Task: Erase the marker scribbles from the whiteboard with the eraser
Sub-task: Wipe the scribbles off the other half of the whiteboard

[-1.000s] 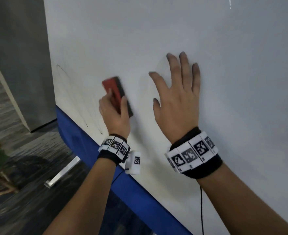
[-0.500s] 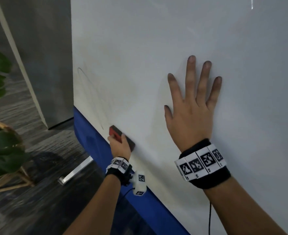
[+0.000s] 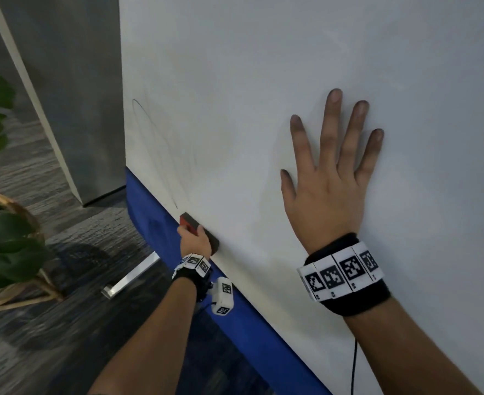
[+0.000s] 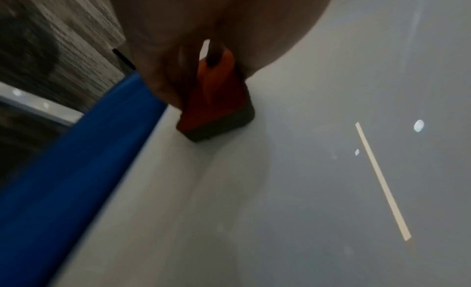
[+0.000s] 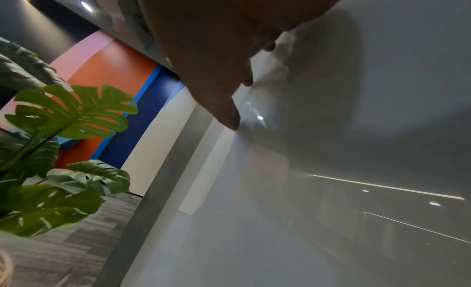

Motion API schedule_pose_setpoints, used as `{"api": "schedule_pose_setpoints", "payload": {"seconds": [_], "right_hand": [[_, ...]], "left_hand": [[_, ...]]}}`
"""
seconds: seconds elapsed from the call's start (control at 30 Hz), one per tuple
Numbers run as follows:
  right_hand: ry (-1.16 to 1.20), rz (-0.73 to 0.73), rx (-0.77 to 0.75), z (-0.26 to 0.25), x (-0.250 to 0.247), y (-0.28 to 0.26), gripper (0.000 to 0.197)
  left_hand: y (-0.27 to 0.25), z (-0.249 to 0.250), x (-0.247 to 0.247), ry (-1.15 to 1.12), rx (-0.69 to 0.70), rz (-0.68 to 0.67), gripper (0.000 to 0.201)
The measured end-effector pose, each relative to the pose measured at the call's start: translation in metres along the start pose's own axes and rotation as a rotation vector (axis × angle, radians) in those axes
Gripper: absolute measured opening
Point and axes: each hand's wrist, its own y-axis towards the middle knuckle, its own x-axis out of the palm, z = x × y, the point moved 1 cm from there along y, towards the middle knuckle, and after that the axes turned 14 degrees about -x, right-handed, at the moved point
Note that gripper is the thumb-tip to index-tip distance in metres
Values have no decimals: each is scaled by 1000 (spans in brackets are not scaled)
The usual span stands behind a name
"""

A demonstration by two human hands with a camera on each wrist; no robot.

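Gripping the red eraser (image 3: 196, 230) low on the whiteboard (image 3: 263, 81), left hand (image 3: 194, 242) presses; right hand (image 3: 330, 178) lies flat, fingers spread, mid-frame.

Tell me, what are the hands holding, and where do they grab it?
The left hand grips the eraser by its red back, felt against the whiteboard. The right hand holds nothing; it lies flat on the board.

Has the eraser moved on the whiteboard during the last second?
Yes. The eraser, gripped by the left hand, went down the whiteboard and now sits at its lower edge by the blue strip.
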Motion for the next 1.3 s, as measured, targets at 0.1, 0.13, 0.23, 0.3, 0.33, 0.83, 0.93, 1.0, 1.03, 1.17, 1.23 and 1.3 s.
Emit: {"api": "schedule_pose_setpoints", "payload": {"seconds": [0.1,0.13,0.23,0.3,0.33,0.83,0.93,1.0,1.03,1.17,1.23,1.3], "right_hand": [[5,-5,-5,-2,3,-1,77],[9,-1,-5,-2,3,0,76],[11,16,9,-5,5,1,76],[22,29,20,-7,6,1,75],[25,36,27,-8,6,1,75],[166,92,-160,-30,7,69,84],[124,37,-153,-41,13,75,80],[104,24,-162,-44,19,72,76],[97,23,-157,-45,22,72,76],[66,24,-128,-53,29,72,77],[64,6,-126,-56,31,70,78],[60,-4,-122,-57,32,69,80]], "left_hand": [[-27,34,0,-129,243,99,48],[-37,47,-2,-189,351,108,51],[-76,96,-12,-285,688,76,52],[-100,125,-20,-303,893,78,48],[-104,134,-21,-309,954,86,46],[-68,89,-4,-314,622,140,48],[-49,84,-10,-286,703,92,45],[-12,76,-10,-274,558,98,45],[6,69,-9,-272,425,101,46],[53,38,-12,-174,-41,17,45],[67,44,-19,-153,-165,-5,44],[75,67,-27,-207,-212,19,44]]}}
